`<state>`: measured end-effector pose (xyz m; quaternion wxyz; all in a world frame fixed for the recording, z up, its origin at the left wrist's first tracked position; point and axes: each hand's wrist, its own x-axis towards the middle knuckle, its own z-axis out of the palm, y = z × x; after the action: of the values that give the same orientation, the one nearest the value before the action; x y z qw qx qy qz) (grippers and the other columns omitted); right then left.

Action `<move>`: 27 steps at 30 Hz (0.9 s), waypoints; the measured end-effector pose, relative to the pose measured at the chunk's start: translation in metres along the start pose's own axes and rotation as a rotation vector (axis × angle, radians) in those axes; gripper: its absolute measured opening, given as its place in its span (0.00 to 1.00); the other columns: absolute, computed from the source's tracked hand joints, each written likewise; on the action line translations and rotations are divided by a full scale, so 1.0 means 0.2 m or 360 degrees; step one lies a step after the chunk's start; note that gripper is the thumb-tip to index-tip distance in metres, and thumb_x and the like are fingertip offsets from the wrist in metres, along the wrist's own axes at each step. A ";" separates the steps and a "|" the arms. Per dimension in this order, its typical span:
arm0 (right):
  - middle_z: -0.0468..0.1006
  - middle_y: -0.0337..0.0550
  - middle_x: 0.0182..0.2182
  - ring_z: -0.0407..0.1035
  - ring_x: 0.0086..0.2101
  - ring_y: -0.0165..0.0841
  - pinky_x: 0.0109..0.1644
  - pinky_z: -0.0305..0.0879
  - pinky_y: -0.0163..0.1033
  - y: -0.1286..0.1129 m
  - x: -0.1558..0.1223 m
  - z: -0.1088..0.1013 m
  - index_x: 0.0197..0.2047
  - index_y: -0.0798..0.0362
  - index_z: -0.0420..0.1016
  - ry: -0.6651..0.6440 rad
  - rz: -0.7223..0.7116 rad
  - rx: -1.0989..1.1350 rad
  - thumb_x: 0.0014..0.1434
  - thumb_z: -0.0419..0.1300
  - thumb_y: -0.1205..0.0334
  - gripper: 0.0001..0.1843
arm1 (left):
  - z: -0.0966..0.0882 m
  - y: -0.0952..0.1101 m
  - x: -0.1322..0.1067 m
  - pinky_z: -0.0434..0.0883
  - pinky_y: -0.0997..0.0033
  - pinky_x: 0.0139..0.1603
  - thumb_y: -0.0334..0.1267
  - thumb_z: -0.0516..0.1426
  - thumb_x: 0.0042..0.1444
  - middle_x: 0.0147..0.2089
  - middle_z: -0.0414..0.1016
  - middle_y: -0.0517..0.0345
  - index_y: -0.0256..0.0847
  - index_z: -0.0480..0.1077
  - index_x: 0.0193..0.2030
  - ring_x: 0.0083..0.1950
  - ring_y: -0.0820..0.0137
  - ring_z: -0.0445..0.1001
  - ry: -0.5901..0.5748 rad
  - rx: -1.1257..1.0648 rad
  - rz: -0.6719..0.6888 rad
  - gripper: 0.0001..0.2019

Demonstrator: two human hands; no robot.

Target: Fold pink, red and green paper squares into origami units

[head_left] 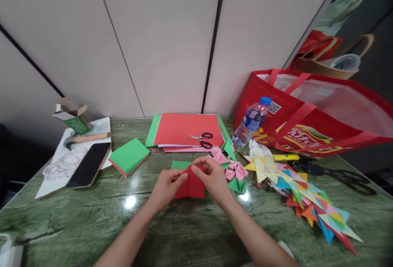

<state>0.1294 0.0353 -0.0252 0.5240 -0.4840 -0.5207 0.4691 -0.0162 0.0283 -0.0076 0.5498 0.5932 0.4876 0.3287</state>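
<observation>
Between my hands is a sheet of red paper, creased and folded at its upper edge, raised a little over the green table. My left hand pinches its left side with thumb and fingers. At the upper right, my right hand pinches the paper near the folded top. A green paper piece lies just behind it. To the right of my right hand are folded pink paper pieces and a folded green paper piece.
Scissors rest on stacked coloured sheets at the back. Green and red squares, a phone and a small box stand left. Right are a water bottle, a red bag and a colourful origami chain.
</observation>
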 end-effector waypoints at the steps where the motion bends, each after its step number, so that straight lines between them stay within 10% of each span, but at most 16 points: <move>1: 0.74 0.41 0.28 0.70 0.31 0.33 0.34 0.65 0.36 0.00 0.00 0.00 0.34 0.53 0.68 -0.0024 0.0023 0.0060 0.46 0.61 0.60 0.11 | 0.00 0.00 0.00 0.51 0.78 0.22 0.46 0.53 0.49 0.18 0.58 0.64 0.34 0.66 0.20 0.22 0.77 0.54 -0.0016 0.0014 -0.0002 0.16; 9: 0.70 0.37 0.24 0.67 0.28 0.30 0.30 0.63 0.33 0.01 -0.02 0.01 0.29 0.54 0.66 0.0078 0.0047 0.0189 0.43 0.63 0.61 0.10 | 0.01 0.01 -0.01 0.48 0.78 0.20 0.47 0.54 0.48 0.17 0.52 0.66 0.35 0.63 0.17 0.20 0.78 0.50 -0.0137 0.0069 0.0007 0.18; 14: 0.75 0.41 0.30 0.70 0.32 0.33 0.35 0.66 0.37 0.00 -0.02 0.01 0.44 0.52 0.64 -0.0076 0.0134 0.0271 0.46 0.62 0.59 0.21 | 0.01 0.00 -0.01 0.55 0.79 0.21 0.48 0.55 0.46 0.18 0.63 0.63 0.34 0.68 0.23 0.21 0.76 0.59 -0.0017 -0.0158 -0.0122 0.16; 20: 0.78 0.44 0.30 0.73 0.31 0.37 0.36 0.69 0.42 0.03 -0.02 0.03 0.34 0.54 0.70 -0.0083 0.0139 0.0392 0.48 0.60 0.55 0.12 | -0.02 -0.02 0.01 0.61 0.77 0.23 0.46 0.58 0.44 0.20 0.70 0.60 0.34 0.71 0.27 0.22 0.73 0.66 0.0158 -0.0421 -0.0185 0.14; 27: 0.78 0.43 0.35 0.72 0.35 0.37 0.40 0.68 0.42 0.02 -0.04 0.02 0.39 0.50 0.75 0.0095 -0.0267 -0.0211 0.52 0.56 0.62 0.11 | -0.03 -0.01 0.00 0.62 0.77 0.21 0.47 0.59 0.43 0.19 0.71 0.59 0.34 0.73 0.26 0.22 0.71 0.68 0.0158 -0.0369 -0.0159 0.15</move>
<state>0.1249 0.0281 -0.0306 0.5435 -0.4861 -0.5735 0.3734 -0.0212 0.0307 -0.0090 0.6056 0.4838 0.5018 0.3839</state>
